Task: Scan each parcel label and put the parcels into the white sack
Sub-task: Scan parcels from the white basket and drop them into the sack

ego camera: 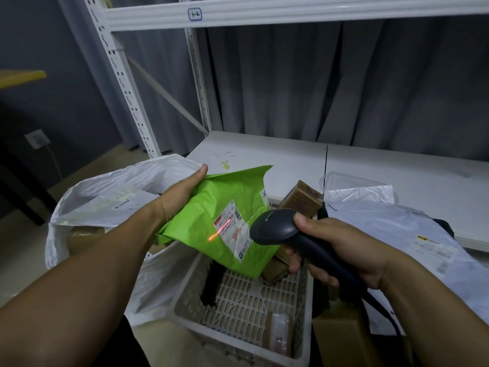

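shelf (264,152) behind; left hand (176,197) grips one green parcel (232,190), right hand (344,250) grips one scanner (270,229).

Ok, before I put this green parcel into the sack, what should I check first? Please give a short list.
1. Grip of left hand on green parcel: thumb over the top edge, parcel held up; ok.
2. label facing the scanner in the right hand: ok.
3. red line across the barcode: it crosses the label's left part and runs onto the wrap; cannot tell.
4. Scan confirmed: cannot tell.
5. white sack mouth open beside the left hand: ok.
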